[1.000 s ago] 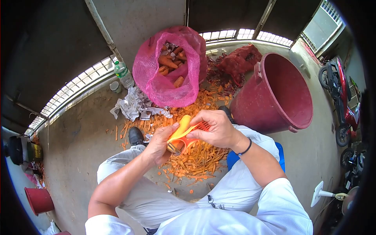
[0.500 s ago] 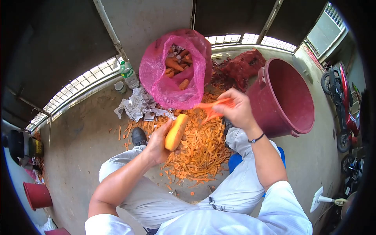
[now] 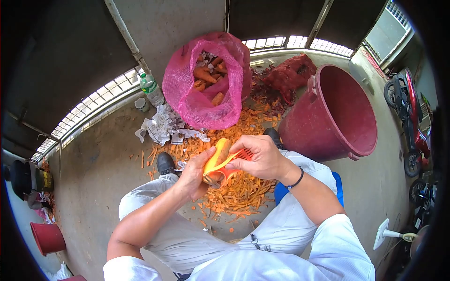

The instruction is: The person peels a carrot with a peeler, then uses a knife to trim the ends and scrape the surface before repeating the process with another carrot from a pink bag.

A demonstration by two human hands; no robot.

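Note:
My left hand (image 3: 193, 174) is closed round a thick carrot (image 3: 218, 152), its surface largely bare and yellow-orange. In my right hand (image 3: 260, 158) is an orange peeler (image 3: 230, 171), its head against the lower end of the carrot. Below both hands a heap of carrot peelings (image 3: 239, 199) covers the floor between my feet. A pink mesh sack (image 3: 197, 110) stands just beyond, holding several carrots (image 3: 205, 75) and bits of paper.
A large maroon bucket (image 3: 304, 117) leans at the right, tipped toward me. Behind it lies a red mesh bag (image 3: 293, 77). Crumpled paper (image 3: 161, 124), a cup (image 3: 141, 104) and a green-labelled bottle (image 3: 152, 90) are at the left. Motorcycles (image 3: 410, 117) stand far right.
My right hand has come down and left, bringing the peeler from above the heap onto the carrot. My left hand keeps its hold, with the carrot shifted slightly.

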